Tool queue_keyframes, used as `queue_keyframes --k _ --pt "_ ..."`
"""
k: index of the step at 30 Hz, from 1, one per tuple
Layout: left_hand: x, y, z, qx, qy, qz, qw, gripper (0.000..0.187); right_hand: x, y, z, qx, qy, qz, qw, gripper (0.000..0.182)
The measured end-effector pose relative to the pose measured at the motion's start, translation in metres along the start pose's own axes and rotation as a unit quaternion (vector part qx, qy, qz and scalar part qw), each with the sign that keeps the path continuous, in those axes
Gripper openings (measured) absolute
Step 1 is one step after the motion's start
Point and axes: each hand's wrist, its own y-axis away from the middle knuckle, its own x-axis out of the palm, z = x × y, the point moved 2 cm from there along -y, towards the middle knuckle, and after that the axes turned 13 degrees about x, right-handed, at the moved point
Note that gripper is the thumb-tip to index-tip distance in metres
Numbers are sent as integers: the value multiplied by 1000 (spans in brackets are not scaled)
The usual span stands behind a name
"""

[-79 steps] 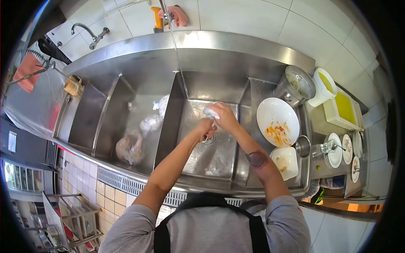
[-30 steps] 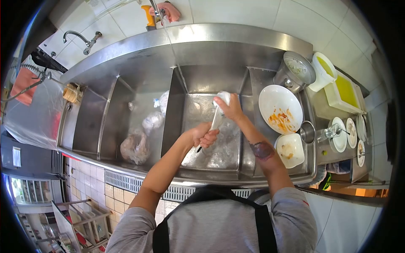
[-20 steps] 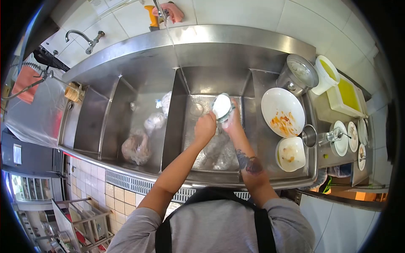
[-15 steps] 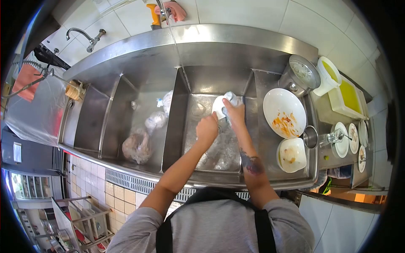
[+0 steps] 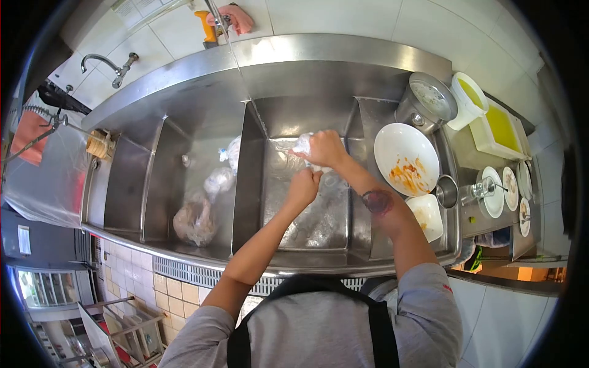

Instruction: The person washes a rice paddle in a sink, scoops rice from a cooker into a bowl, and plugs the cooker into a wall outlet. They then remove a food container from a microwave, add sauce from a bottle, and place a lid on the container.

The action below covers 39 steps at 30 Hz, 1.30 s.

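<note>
Over the right-hand basin of the steel sink (image 5: 276, 221), my right hand (image 5: 327, 149) is closed around a pale, bunched cloth (image 5: 302, 144). My left hand (image 5: 302, 187), just below it, grips the edge of a small white dish (image 5: 318, 167). The cloth is pressed to the dish, most of which my right hand hides. A thin stream of water from the tap (image 5: 216, 13) runs down into this basin, left of both hands.
Several knotted plastic bags (image 5: 219, 181) lie in the neighbouring basin. On the right stand a sauce-stained white bowl (image 5: 407, 159), a square white bowl (image 5: 426, 216), a metal pot (image 5: 427, 101) and a steel cup (image 5: 446, 191). Beyond are plates (image 5: 492, 192) and a yellow-filled tub (image 5: 500, 132).
My right hand has moved left and up with the cloth, across the dish, and its back now faces up. My left hand has shifted slightly. The whole view has moved a little.
</note>
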Motion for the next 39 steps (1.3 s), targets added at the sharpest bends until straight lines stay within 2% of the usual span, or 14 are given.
queue_keyframes --k 6,8,11,13,15,17,19,22,24,25,29,34,36,39 --pt "3 -11 -12 -67 -17 -105 992 34 16 -27 -28 265 -280 -156 910 53" --pt "-4 -18 -12 -62 -25 -126 990 36 20 -29 -51 545 -293 -250 745 63" --pt "-34 -59 21 -4 -63 -184 981 36 -19 -38 -118 520 -233 -347 745 67" --pt "-71 -96 47 -113 249 -117 955 24 -82 -40 -167 467 -158 -434 754 61" --pt "-107 -121 60 -115 408 -144 894 20 -128 -43 -229 541 6 -347 766 69" --pt "-132 -137 64 -134 485 -162 849 23 -117 -43 -363 435 64 -247 863 73" --pt "-137 -149 90 -166 526 -220 805 29 -126 -30 -378 436 146 -205 864 64" --pt "-129 -151 121 -148 623 -190 744 32 -153 -41 -291 510 81 -252 818 52" --pt "-119 -147 125 -153 640 -189 729 32 -123 -70 -262 428 68 -249 866 39" --pt "-117 -145 120 -147 638 -181 734 36 -106 -82 -220 295 67 -287 909 34" --pt "-112 -143 114 -158 571 -223 774 53 -18 -145 -81 186 -234 -97 949 35" --pt "-120 -161 132 -232 508 -208 803 66 82 -202 34 169 -620 130 755 48" --pt "-105 -202 175 -125 625 -196 746 78 97 -215 60 270 -679 220 646 62" --pt "-130 -209 150 -48 638 -249 727 90 103 -235 64 246 -618 218 715 75"
